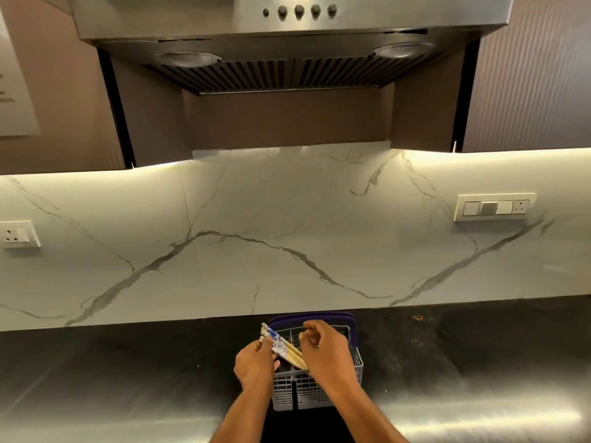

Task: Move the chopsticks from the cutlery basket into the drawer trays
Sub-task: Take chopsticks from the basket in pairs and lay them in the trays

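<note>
Several chopsticks [283, 346] with blue and white tops were bunched together, tilted over the near left part of the cutlery basket [316, 391]. Their plain wooden tips pointed down into the basket, and their patterned tops stuck out past its left side. The person's left hand [256, 366] had its fingers curled round the bunch from the left. The right hand [326, 350] was over the middle of the basket with its fingers bent and pinched together, but I could not tell if it held anything. The grey basket had a purple handle [350, 327] and stood on a dark counter [128, 372]. Behind it rose a white marble wall [287, 219], and a steel cooker hood [287, 24] hung above.
</note>
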A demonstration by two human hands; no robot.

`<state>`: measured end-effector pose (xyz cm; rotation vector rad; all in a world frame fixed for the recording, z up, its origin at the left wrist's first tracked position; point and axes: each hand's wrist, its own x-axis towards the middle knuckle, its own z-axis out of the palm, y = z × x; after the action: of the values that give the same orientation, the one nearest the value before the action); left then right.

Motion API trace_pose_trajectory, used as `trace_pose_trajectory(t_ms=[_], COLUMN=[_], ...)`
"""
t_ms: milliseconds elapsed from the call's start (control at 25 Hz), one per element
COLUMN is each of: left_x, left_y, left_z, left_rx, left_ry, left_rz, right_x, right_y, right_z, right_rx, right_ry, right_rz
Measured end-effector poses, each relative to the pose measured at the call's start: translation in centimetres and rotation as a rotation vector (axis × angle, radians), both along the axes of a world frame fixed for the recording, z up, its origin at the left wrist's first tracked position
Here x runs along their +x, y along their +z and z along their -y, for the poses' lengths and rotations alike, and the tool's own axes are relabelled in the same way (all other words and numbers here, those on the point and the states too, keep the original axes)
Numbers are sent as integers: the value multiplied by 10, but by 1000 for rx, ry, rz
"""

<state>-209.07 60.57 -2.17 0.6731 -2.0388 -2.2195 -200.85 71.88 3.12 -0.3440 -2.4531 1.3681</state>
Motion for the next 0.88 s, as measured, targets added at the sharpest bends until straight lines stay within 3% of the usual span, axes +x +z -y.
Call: trace_pose_trajectory(t_ms=[160,440,680,880], left_x=[4,33,52,68], left_y=[54,203,255,240], left_z=[28,76,80,53], left_rx=[-20,-105,-251,-281], left_ry=[-81,-474,-669,-844], left_rz=[-191,-506,-534,-441], right_x=[8,28,69,109], right_y=[14,50,64,46], right_z=[-4,1,-2,-31], right_rx=[-19,5,-293,-374], right_ry=[31,176,343,474], right_rz=[-17,-110,-108,115])
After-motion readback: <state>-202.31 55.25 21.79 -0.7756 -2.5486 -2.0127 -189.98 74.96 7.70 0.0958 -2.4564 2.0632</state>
